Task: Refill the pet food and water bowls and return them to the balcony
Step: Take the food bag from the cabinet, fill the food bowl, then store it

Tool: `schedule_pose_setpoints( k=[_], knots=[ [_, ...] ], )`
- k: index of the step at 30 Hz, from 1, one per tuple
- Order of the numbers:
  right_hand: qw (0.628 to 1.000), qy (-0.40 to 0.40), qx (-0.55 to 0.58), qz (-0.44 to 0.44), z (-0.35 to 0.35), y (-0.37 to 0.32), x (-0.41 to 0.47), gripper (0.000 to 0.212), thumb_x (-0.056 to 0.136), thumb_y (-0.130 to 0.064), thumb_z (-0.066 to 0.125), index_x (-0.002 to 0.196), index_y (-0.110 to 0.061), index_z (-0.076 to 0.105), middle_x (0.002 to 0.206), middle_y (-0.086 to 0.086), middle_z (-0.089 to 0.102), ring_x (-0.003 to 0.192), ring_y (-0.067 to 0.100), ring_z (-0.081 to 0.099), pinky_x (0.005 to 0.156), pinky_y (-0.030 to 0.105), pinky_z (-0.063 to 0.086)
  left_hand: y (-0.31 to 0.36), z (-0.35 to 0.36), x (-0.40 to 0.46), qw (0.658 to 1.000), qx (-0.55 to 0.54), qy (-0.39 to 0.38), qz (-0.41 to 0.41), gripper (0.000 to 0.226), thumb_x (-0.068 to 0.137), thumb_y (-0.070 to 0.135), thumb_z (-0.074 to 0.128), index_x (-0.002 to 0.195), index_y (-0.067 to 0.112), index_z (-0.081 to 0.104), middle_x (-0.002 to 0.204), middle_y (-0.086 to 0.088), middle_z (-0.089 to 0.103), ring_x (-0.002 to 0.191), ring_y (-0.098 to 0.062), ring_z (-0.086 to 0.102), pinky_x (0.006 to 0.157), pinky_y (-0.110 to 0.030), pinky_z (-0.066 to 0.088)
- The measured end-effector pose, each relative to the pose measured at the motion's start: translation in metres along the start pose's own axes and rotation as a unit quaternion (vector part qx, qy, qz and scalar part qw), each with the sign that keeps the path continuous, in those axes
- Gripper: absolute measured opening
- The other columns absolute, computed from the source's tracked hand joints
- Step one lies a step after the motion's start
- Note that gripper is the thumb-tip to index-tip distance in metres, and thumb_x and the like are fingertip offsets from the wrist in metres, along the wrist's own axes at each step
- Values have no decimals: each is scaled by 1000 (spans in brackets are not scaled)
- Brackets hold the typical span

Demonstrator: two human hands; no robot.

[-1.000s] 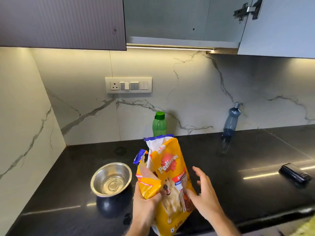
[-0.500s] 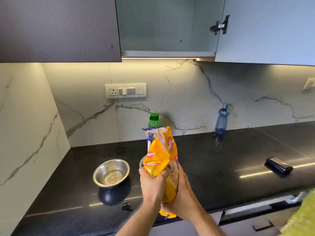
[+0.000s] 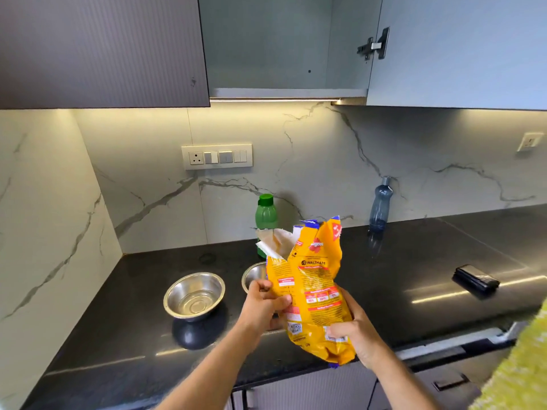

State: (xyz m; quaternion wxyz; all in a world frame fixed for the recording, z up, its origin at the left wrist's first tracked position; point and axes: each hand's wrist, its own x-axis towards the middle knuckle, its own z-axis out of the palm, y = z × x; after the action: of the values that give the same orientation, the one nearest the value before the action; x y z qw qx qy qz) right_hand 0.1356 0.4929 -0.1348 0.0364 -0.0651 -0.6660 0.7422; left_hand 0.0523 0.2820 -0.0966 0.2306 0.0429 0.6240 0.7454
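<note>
Both hands grip the crinkly yellow plastic pet food bag [image 3: 310, 291]: left hand [image 3: 262, 303] at its side, right hand [image 3: 355, 329] under its base. Soft and shifting, it likely wants that base support above the half-hidden steel bowl [image 3: 253, 276] beyond the left hand.

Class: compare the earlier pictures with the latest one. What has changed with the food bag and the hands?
The yellow food bag was lifted and turned; its back now faces us. The right hand, open earlier, now grips it low. The left hand keeps hold. The steel bowl stayed put.
</note>
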Motion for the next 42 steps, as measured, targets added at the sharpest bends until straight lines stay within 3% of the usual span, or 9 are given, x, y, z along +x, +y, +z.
schedule_pose_setpoints(
  k=[4, 7, 10, 13, 19, 32, 35, 39, 42],
  knots=[
    [998, -10, 35, 43, -9, 12, 2, 96, 39, -11, 87, 132, -16, 62, 117, 23, 73, 105, 44, 72, 78, 48, 61, -22, -16, 16, 998, -5, -45, -38, 120, 38, 38, 99, 139, 18, 37, 120, -6, 72, 107, -28, 71, 96, -53, 52],
    [996, -34, 47, 70, -17, 19, 7, 90, 34, -15, 93, 122, -15, 72, 116, 27, 73, 104, 46, 72, 76, 47, 61, -44, -32, 30, 997, -24, -68, -22, 118, 38, 71, 89, 138, 24, 49, 126, -2, 71, 113, -20, 68, 93, -38, 47],
    [993, -46, 62, 94, -25, 26, 13, 84, 30, -17, 95, 113, -16, 77, 116, 31, 71, 104, 50, 70, 81, 52, 59, -58, -36, 41, 991, -126, -26, -36, 106, 58, 90, 61, 137, 19, 59, 127, -10, 70, 114, -28, 68, 91, -44, 51],
    [990, -50, 60, 118, -30, 32, 20, 88, 34, -13, 94, 119, -10, 73, 120, 36, 67, 107, 56, 66, 89, 62, 56, -66, -35, 55, 972, -226, -12, -70, 101, 69, 88, 34, 137, 17, 60, 130, -17, 67, 118, -38, 65, 104, -56, 46],
    [985, -38, 21, 169, -34, 40, 27, 91, 31, -13, 95, 119, -16, 73, 122, 36, 66, 110, 56, 65, 99, 75, 46, -83, -20, 71, 959, -270, 8, -82, 92, 78, 87, 36, 131, 17, 65, 124, -22, 69, 113, -43, 66, 98, -60, 51],
    [964, -11, -166, 208, -5, -33, 47, 91, 54, -10, 76, 136, -40, 53, 125, 10, 69, 116, 35, 65, 103, 59, 52, -90, -3, 96, 948, -301, 54, -86, 63, 94, 67, 43, 119, 15, 68, 118, -21, 71, 106, -42, 68, 95, -61, 53],
    [953, -12, -254, 163, -3, -47, 41, 94, 57, -41, 90, 140, -46, 46, 125, -5, 69, 114, 20, 68, 103, 51, 54, -87, 6, 93, 943, -315, 47, -100, 69, 94, 70, 39, 123, 15, 68, 117, -22, 71, 105, -42, 69, 91, -59, 55],
    [861, -17, -491, 134, 13, -64, 33, 149, 26, -87, 84, 152, -58, 11, 138, -19, 53, 121, 13, 60, 102, 42, 52, -87, 27, 84, 928, -352, 24, -121, 75, 89, 79, 36, 111, 20, 76, 111, -19, 74, 95, -38, 74, 70, -48, 62],
    [773, 4, -624, 115, 21, -68, 35, 156, 17, -95, 74, 151, -58, 3, 129, -17, 54, 118, 18, 61, 93, 40, 53, -84, 41, 78, 915, -376, -5, -145, 77, 87, 82, 36, 110, 22, 78, 114, -18, 74, 95, -39, 73, 67, -50, 61]
  ],
)
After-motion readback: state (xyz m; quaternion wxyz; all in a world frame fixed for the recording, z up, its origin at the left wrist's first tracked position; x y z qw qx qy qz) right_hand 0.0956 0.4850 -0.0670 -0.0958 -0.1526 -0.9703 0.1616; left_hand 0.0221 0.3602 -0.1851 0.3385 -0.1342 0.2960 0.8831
